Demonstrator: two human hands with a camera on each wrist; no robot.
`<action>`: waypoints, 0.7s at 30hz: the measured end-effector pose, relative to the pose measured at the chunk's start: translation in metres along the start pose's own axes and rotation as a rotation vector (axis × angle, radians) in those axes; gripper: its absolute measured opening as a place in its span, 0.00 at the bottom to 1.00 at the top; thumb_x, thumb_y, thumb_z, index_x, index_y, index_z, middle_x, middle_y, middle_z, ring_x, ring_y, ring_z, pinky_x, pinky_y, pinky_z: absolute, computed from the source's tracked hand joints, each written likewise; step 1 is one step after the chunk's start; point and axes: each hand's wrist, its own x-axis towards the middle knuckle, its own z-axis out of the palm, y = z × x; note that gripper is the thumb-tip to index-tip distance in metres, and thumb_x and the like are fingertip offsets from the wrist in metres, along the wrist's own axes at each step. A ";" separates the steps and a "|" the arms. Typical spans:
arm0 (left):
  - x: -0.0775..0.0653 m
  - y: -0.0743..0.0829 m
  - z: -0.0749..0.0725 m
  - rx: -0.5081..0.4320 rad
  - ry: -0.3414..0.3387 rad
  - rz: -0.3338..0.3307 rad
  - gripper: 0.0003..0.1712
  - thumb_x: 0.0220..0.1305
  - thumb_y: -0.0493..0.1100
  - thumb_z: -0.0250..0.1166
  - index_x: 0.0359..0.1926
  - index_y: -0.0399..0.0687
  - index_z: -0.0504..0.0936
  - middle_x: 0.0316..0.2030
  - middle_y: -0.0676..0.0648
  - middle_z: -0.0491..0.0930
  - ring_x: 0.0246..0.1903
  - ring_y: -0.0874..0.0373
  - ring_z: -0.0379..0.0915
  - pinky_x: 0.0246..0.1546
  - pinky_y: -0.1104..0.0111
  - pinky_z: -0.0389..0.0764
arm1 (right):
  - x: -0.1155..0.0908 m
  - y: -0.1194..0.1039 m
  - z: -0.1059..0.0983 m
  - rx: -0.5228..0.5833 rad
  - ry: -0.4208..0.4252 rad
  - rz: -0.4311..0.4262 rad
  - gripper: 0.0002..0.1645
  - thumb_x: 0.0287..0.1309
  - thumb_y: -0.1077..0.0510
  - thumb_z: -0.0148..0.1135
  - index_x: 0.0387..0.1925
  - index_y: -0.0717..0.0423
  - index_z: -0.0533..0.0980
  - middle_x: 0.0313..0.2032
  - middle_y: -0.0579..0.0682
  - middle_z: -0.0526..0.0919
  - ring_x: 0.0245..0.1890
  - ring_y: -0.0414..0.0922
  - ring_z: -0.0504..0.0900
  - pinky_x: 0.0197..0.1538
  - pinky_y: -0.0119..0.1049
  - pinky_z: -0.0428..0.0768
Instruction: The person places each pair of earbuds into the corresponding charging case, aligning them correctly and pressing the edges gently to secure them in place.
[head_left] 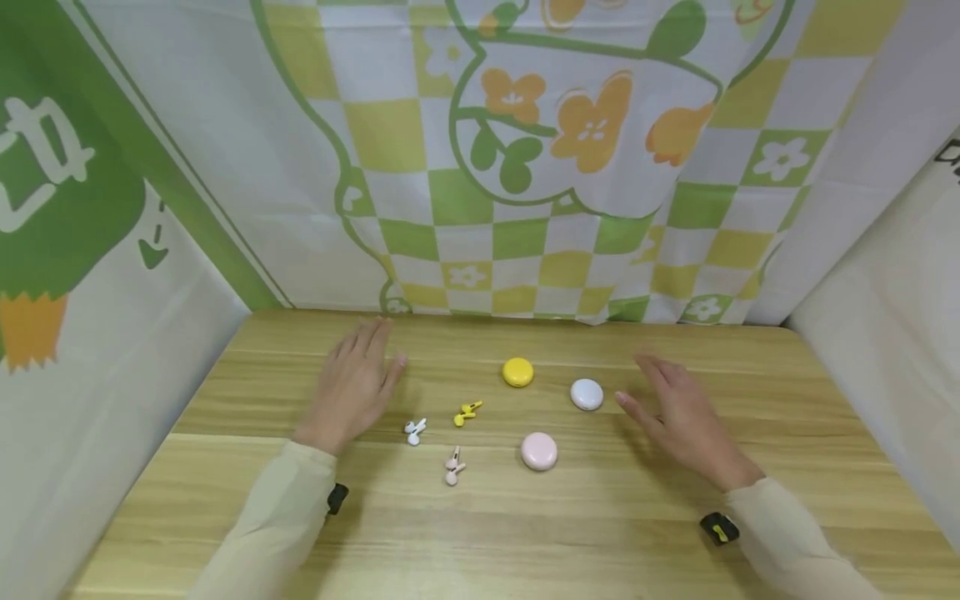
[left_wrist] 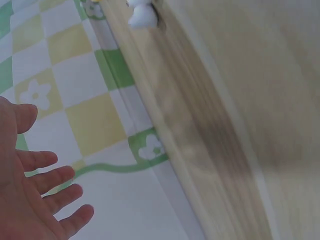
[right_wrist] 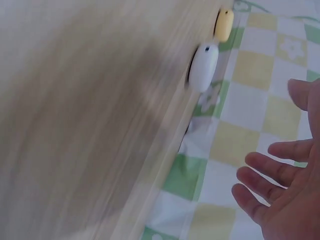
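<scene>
My left hand [head_left: 354, 387] is held over the left part of the table, fingers spread and holding nothing. Nearest to it lies a pair of white earbuds [head_left: 414, 432]. Yellow earbuds [head_left: 467, 413] and pale pink earbuds [head_left: 453, 467] lie in pairs to the right of those. Three round cases stand with lids down: a yellow case [head_left: 517, 372], a white case [head_left: 587, 394] and a pink case [head_left: 539, 451]. On the right, my empty right hand [head_left: 678, 417] has its fingers extended, just right of the white case. The right wrist view shows the white case [right_wrist: 203, 67] edge-on.
The wooden table [head_left: 600, 533] ends at the back against a checked, flower-printed cloth [head_left: 465, 200]. White cloth walls [head_left: 892, 333] stand along both sides. A small black device [head_left: 720, 528] sits at each wrist.
</scene>
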 end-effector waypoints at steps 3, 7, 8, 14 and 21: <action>-0.001 0.005 0.004 -0.015 -0.002 0.007 0.35 0.80 0.51 0.52 0.72 0.27 0.61 0.68 0.27 0.64 0.68 0.31 0.60 0.67 0.41 0.63 | -0.002 -0.006 0.004 0.029 0.014 -0.025 0.37 0.70 0.46 0.63 0.67 0.69 0.68 0.62 0.68 0.74 0.63 0.67 0.70 0.63 0.65 0.67; -0.002 0.012 0.008 -0.044 -0.025 0.009 0.34 0.79 0.52 0.53 0.71 0.29 0.63 0.65 0.27 0.69 0.65 0.31 0.64 0.65 0.41 0.66 | -0.004 -0.015 0.009 0.053 0.038 -0.077 0.32 0.63 0.52 0.71 0.60 0.70 0.75 0.50 0.63 0.81 0.53 0.61 0.77 0.56 0.59 0.75; -0.002 0.014 0.009 -0.050 -0.029 0.011 0.34 0.79 0.52 0.53 0.71 0.29 0.64 0.64 0.27 0.70 0.64 0.31 0.66 0.64 0.41 0.67 | -0.005 -0.018 0.010 0.052 0.037 -0.089 0.32 0.62 0.53 0.72 0.59 0.70 0.75 0.47 0.61 0.82 0.50 0.59 0.78 0.53 0.56 0.77; -0.004 0.026 0.013 -0.088 -0.043 0.035 0.33 0.79 0.52 0.53 0.71 0.31 0.66 0.59 0.29 0.75 0.59 0.34 0.71 0.62 0.43 0.70 | -0.011 -0.036 0.020 0.061 -0.060 -0.098 0.32 0.61 0.49 0.73 0.60 0.67 0.78 0.40 0.52 0.80 0.37 0.48 0.78 0.39 0.41 0.78; -0.004 0.042 0.019 -0.134 -0.089 0.056 0.32 0.80 0.54 0.51 0.70 0.34 0.68 0.60 0.32 0.76 0.61 0.36 0.71 0.65 0.45 0.68 | -0.013 -0.051 0.032 0.064 -0.104 -0.145 0.33 0.57 0.48 0.76 0.57 0.66 0.80 0.39 0.50 0.81 0.37 0.44 0.78 0.40 0.41 0.79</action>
